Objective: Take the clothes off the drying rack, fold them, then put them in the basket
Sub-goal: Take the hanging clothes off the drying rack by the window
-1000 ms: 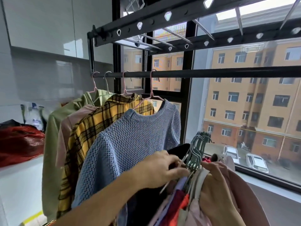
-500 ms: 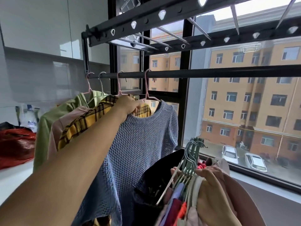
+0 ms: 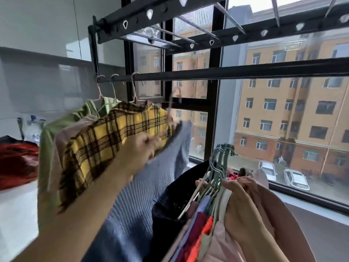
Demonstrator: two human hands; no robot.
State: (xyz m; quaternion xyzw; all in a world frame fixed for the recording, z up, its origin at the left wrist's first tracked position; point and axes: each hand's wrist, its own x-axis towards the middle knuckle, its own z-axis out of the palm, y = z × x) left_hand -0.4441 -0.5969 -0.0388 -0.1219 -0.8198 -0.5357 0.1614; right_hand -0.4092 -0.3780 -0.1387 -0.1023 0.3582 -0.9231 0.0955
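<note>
Sweater [image 3: 160, 178] now off rail [image 3: 245, 71] in left hand [image 3: 143, 148]; right hand [image 3: 239, 195] grips hangers [image 3: 220, 167].

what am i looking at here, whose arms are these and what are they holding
One camera sits on a person's head, looking forward and down, so the arms are the wearer's own. No machine here. The left hand, blurred, grips a blue sweater whose pink hanger is off the dark rail. The right hand holds a bunch of hangers with clothes hanging from them. A yellow plaid shirt, a pink top and a green top hang on the rail.
</note>
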